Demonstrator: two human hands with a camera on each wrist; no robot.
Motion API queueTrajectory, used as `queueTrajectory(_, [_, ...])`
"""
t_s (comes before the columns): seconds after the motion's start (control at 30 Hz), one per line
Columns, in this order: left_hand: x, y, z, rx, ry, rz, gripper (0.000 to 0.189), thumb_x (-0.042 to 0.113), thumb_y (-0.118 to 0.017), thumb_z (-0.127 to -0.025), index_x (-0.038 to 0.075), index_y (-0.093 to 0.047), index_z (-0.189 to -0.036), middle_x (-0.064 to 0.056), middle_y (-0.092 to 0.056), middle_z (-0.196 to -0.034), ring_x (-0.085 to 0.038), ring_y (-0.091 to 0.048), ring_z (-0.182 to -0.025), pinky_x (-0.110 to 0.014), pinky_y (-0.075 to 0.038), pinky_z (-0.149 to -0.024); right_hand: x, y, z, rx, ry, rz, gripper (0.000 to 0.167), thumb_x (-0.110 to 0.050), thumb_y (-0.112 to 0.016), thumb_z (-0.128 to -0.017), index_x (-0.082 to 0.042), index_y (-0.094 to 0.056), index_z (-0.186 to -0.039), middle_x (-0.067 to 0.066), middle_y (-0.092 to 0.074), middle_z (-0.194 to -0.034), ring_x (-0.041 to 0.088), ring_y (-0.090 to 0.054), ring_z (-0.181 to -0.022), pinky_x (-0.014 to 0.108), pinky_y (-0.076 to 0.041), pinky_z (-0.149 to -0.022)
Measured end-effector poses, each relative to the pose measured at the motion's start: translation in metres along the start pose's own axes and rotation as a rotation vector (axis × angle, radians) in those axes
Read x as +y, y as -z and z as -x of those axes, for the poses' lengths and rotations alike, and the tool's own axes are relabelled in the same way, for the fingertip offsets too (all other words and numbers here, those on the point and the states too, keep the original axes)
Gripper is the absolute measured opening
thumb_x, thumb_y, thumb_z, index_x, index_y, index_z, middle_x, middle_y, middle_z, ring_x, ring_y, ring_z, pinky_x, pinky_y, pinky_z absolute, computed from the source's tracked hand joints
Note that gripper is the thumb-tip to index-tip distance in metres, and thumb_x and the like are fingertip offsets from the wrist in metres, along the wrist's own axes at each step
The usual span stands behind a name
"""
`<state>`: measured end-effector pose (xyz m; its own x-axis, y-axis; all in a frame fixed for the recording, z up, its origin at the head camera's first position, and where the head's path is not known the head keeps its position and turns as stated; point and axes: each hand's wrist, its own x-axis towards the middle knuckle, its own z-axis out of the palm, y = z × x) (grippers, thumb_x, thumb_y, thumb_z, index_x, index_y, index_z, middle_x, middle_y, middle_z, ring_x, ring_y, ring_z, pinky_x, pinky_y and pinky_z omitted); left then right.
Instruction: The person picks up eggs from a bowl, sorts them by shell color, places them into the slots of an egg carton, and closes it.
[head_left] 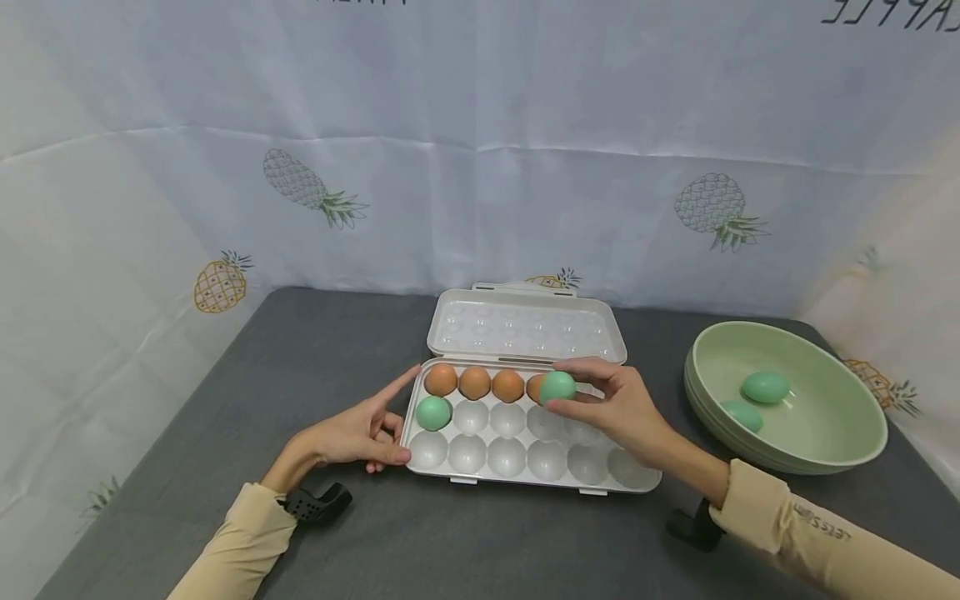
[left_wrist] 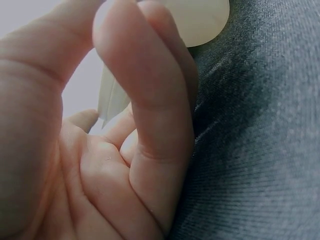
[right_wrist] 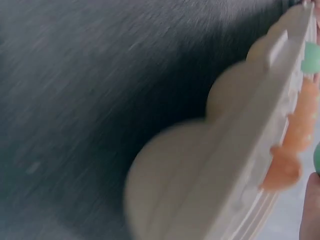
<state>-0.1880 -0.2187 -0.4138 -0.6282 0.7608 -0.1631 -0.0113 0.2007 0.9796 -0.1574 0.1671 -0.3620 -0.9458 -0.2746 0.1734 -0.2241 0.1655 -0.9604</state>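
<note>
My right hand (head_left: 618, 408) pinches a green egg (head_left: 558, 387) between thumb and fingers, over the back row of a white egg carton (head_left: 517, 482). Several brown eggs (head_left: 475, 382) sit side by side in that row; the rightmost is partly hidden behind the held egg. Another green egg (head_left: 433, 413) rests in the left cup of the middle row. At the carton's left end, my left hand (head_left: 356, 433) holds the edge, its index finger stretched to the back corner and its thumb at the front corner. In the left wrist view its other fingers (left_wrist: 160, 115) are curled.
The carton's lid (head_left: 525, 325) lies folded back behind it. To the right stands a pale green bowl (head_left: 832, 417), with two green eggs (head_left: 765, 387) inside. A dark grey cloth (head_left: 337, 533) covers the table, and a pineapple-print curtain (head_left: 480, 208) hangs behind.
</note>
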Motion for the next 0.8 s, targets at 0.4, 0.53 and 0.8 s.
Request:
queueTrajectory(0.4, [0.001, 0.000, 0.001, 0.003, 0.007, 0.004, 0.120, 0.009, -0.076, -0.092, 0.029, 0.019, -0.163, -0.005, -0.064, -0.085, -0.006, -0.058, -0.058, -0.020, -0.053, -0.053, -0.003, -0.051, -0.014, -0.078, 0.030, -0.084, 0.049, -0.002, -0.087, -0.078, 0.003, -0.071, -0.124, 0.011, -0.067, -0.121, 0.007, -0.064, -0.105, 0.025, -0.059, -0.094])
queueTrajectory(0.53, [0.002, 0.000, 0.001, 0.000, 0.004, 0.010, 0.120, 0.009, -0.076, -0.092, 0.029, 0.019, -0.163, -0.005, -0.065, -0.085, -0.006, -0.058, -0.058, -0.020, -0.053, -0.053, 0.001, -0.063, -0.019, -0.098, 0.060, -0.068, 0.047, 0.000, -0.087, -0.077, 0.004, -0.072, -0.120, 0.015, -0.066, -0.120, 0.008, -0.061, -0.100, 0.020, -0.059, -0.089])
queueTrajectory(0.8, [0.000, 0.001, 0.000, -0.008, -0.004, 0.016, 0.119, 0.007, -0.075, -0.093, 0.030, 0.019, -0.163, -0.006, -0.065, -0.085, -0.006, -0.059, -0.059, -0.020, -0.053, -0.053, 0.013, -0.078, -0.028, -0.071, 0.205, 0.150, 0.040, -0.007, -0.092, -0.074, -0.001, -0.078, -0.111, 0.011, -0.072, -0.098, 0.006, -0.057, -0.091, 0.020, -0.058, -0.074])
